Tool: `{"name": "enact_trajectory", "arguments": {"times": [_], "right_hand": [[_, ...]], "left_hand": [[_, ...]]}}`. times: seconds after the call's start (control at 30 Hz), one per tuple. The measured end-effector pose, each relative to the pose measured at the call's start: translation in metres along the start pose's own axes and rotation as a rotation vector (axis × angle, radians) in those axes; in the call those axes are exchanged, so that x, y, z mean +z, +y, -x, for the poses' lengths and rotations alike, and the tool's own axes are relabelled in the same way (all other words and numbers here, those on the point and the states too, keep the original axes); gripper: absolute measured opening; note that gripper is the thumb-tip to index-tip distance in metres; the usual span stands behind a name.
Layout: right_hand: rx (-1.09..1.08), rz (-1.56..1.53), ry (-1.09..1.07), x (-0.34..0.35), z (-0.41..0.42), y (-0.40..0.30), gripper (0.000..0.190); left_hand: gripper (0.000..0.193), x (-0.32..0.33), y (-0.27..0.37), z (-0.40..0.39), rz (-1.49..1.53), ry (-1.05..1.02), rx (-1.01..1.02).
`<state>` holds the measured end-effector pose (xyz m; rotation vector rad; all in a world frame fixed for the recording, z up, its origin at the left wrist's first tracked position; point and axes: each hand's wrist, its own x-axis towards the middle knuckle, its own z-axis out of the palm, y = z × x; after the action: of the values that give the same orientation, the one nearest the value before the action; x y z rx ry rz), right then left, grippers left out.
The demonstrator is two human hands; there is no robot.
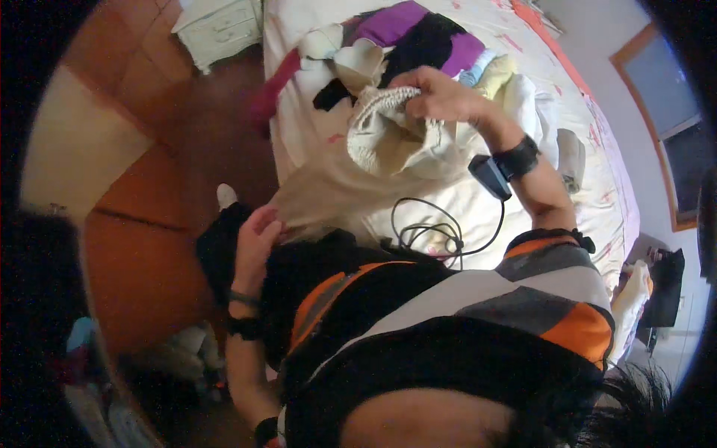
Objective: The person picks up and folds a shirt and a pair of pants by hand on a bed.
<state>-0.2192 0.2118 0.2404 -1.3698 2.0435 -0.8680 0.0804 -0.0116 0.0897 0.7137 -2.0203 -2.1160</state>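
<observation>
A beige thin-cloth garment (341,196) with a thick, gathered cream edge (386,98) is stretched between my hands above the bed. High up on the right, my right hand (437,96) grips that gathered edge, which hangs in an open loop. Down on the left, my left hand (260,224) pinches the far end of the cloth, blurred there, near my dark trousers. The inside of the loop shows pale fabric. Right behind it on the bed lie two cream bra cups (358,61) and a black garment (423,47).
Purple cloth (392,25), a red cloth (277,84) at the bed's left edge, and folded yellow cloth (496,75) share the bed (313,137). A black cable (431,227) lies coiled before me, running to my wrist device (490,176). A white nightstand (221,31) stands back left.
</observation>
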Motion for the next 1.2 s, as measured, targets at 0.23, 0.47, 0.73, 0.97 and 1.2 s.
{"name": "enact_trajectory", "arguments": {"times": [0.23,0.47,0.73,0.97,1.2], "right_hand": [[-0.150,-0.021,-0.075,-0.005,-0.040,-0.073,0.033],[-0.356,0.116,-0.288,0.011,-0.078,-0.089,0.037],[-0.626,0.595,0.052,0.007,-0.096,-0.073,0.040],[-0.595,-0.144,-0.017,-0.015,-0.073,-0.116,0.030],[-0.334,-0.509,-0.048,-0.016,-0.087,-0.115,0.022]], "left_hand": [[0.061,0.052,0.122,-0.023,-0.106,0.070,0.528],[0.041,0.056,0.166,-0.040,-0.424,0.169,0.753],[0.033,0.015,0.201,-0.042,-0.444,0.170,0.490],[0.035,-0.019,0.228,-0.033,-0.297,0.001,0.452],[0.053,0.010,0.237,-0.030,-0.291,-0.025,0.488]]}}
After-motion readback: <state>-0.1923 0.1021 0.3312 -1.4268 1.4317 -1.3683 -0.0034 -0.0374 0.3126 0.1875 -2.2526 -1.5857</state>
